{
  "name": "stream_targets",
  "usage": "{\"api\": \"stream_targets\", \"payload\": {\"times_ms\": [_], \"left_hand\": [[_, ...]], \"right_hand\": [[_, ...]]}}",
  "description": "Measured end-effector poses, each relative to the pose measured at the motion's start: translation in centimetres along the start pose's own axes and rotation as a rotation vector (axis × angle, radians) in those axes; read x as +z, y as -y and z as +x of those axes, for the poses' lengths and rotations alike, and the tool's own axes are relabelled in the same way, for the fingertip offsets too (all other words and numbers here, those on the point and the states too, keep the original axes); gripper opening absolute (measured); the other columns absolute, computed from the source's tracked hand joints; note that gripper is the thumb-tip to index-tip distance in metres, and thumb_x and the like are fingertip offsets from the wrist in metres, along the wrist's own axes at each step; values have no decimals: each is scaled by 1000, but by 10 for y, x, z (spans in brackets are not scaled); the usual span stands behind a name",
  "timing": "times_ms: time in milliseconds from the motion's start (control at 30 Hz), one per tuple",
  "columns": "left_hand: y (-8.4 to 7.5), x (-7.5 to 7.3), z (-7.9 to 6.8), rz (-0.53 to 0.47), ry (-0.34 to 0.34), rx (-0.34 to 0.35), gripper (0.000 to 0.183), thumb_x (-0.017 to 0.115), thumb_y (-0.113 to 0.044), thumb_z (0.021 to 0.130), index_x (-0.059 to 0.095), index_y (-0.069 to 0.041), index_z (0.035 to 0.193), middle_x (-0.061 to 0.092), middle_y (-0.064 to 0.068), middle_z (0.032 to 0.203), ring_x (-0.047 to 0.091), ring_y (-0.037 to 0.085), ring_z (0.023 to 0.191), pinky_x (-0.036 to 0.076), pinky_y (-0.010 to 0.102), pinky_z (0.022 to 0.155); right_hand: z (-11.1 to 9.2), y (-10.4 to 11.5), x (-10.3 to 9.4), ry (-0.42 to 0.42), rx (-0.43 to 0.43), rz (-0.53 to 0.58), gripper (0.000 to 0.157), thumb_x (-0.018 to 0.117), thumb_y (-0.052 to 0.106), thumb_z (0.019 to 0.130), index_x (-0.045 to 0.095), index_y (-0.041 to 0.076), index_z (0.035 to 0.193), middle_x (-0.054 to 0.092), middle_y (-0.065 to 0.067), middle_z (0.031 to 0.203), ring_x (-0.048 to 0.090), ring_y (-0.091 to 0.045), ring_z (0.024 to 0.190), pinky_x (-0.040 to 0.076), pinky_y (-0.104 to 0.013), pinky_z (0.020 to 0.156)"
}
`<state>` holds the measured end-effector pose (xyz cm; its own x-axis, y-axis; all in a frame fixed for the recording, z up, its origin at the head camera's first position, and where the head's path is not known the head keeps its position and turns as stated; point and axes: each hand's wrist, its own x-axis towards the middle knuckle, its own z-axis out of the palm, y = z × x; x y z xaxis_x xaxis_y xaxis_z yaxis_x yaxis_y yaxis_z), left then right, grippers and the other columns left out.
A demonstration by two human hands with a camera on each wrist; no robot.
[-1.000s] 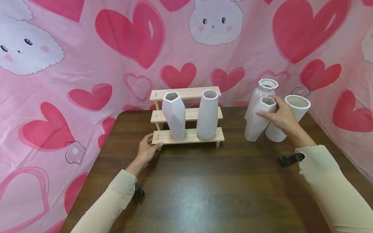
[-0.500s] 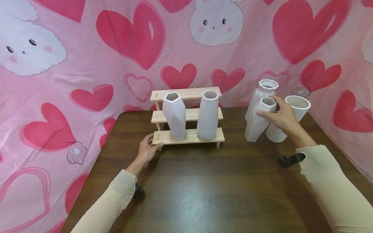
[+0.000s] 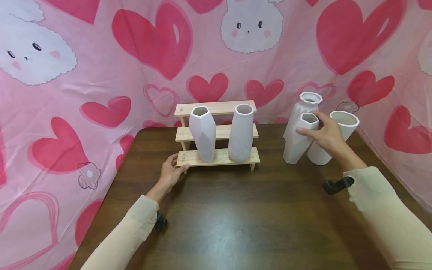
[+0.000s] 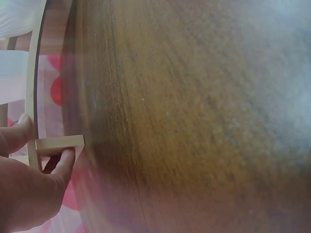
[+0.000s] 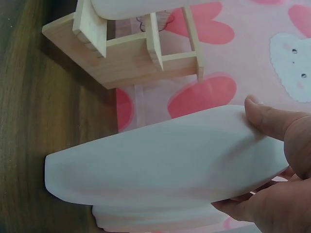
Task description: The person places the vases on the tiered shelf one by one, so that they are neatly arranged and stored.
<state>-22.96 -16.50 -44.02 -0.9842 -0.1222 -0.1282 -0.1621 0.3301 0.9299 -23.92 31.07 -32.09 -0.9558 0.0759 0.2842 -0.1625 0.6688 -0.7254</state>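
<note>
Right hand [image 3: 328, 135], faceted white vase [image 3: 297, 143] gripped, mostly below it

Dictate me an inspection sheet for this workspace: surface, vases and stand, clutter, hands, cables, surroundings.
Surface: dark wood-grain table, with a glare patch.
Stand: three-tier wooden stand; pentagonal vase and round textured vase upright on its lowest tier.
Other vases: faceted vase in hand, scalloped-rim vase behind it, wide-mouthed vase to its right; all white.
Clutter: nothing seen.
Left hand: grips the left end of the lowest tier.
Right hand: holds the faceted vase near its rim.
Cables: nothing seen.
Surroundings: pink cloth printed with hearts and white animal faces.
</note>
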Motion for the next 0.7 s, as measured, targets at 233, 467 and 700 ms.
{"api": "stream_targets", "payload": {"times_ms": [233,467,700], "left_hand": [[0,0,0,0,3,-7,66,70,-15,89,36,-6,145,49,18,138,48,28,124,43,40,96],[0,0,0,-3,6,1,67,70,-15,89,35,-5,145,49,18,138,48,28,124,42,41,97],[-1,-1,0,3,10,-4,68,69,-17,89,34,-5,146,49,18,138,48,28,124,43,40,96]], "right_hand": [[4,12,-7,-4,2,23,67,78,30,82,49,9,138,56,-11,113,50,-8,89,41,-11,68],[9,29,-17,-5,-21,0,67,77,34,82,50,11,139,56,-7,108,48,-14,88,42,-11,64],[17,48,-21,7,-41,48,63,79,31,80,54,16,136,58,2,107,50,-13,90,43,-13,66]]}}
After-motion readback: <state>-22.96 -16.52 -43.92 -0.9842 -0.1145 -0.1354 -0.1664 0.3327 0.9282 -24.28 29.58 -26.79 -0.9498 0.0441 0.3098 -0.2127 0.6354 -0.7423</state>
